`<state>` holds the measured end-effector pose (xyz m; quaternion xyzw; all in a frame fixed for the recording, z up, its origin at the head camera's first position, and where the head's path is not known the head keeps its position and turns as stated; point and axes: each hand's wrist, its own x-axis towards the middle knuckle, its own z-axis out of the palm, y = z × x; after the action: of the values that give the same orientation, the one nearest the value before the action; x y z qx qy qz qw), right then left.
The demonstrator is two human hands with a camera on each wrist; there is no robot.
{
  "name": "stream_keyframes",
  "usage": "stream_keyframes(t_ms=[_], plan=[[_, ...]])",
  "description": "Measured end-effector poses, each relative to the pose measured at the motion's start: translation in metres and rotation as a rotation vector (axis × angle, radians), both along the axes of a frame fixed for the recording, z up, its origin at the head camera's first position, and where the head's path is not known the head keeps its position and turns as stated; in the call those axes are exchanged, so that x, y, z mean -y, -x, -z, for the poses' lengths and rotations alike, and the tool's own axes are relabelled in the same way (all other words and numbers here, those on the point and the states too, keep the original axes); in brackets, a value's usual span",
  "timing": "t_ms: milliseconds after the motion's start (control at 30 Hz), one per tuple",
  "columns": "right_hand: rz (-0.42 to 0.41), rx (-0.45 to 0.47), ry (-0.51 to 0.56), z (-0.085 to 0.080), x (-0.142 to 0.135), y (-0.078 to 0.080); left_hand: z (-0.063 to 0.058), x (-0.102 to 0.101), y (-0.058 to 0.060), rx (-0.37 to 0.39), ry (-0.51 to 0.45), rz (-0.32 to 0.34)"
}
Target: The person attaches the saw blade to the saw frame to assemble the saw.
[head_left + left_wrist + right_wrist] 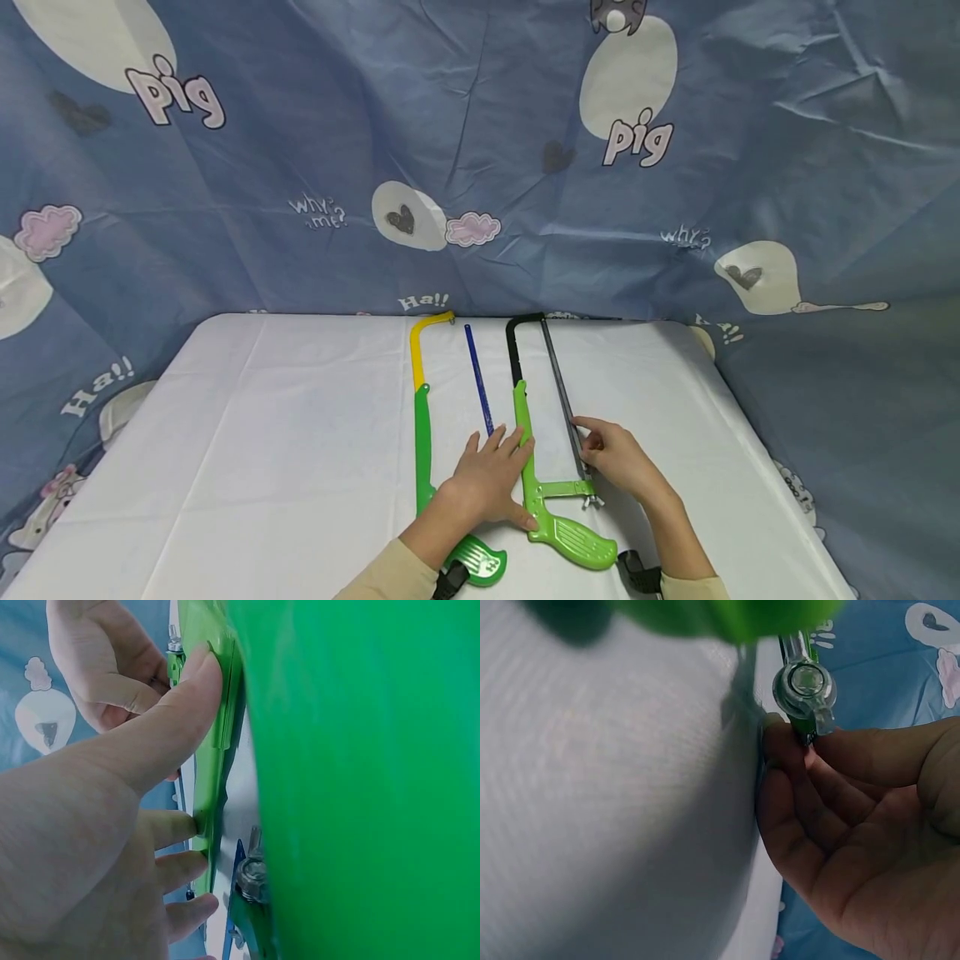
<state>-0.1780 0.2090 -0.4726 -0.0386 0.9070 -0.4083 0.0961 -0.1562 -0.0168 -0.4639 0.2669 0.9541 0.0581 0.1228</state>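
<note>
A light green hacksaw point(573, 540) with a black front arm lies on the white table, a grey blade point(558, 375) running along its right side. My left hand point(491, 479) rests on its frame with fingers spread; in the left wrist view the thumb presses near the handle and other fingertips touch the frame's edge. My right hand point(618, 454) pinches the grey blade near its lower end, close to the wing nut point(805, 681). A loose blue hacksaw blade point(477, 371) lies left of this saw, its lower end hidden behind my left hand.
Left of the blue blade lies a second hacksaw frame point(423, 437), darker green with a yellow front arm, partly under my left forearm. A white cloth point(285, 450) covers the table. Behind it hangs a blue printed curtain point(322, 150).
</note>
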Motion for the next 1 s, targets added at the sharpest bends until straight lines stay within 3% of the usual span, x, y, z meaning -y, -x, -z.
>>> stream_keyframes(t_ms=[400, 767, 1000], plan=[[0.007, 0.041, 0.040, 0.010, -0.006, -0.003, 0.004, 0.001, -0.004, 0.035, 0.007, 0.011], [-0.015, 0.022, 0.028, 0.002, -0.008, 0.007, -0.004, -0.001, 0.003, 0.025, 0.006, 0.007], [-0.001, 0.045, 0.035, 0.005, -0.009, 0.006, -0.003, -0.001, 0.001, 0.032, 0.008, 0.008]])
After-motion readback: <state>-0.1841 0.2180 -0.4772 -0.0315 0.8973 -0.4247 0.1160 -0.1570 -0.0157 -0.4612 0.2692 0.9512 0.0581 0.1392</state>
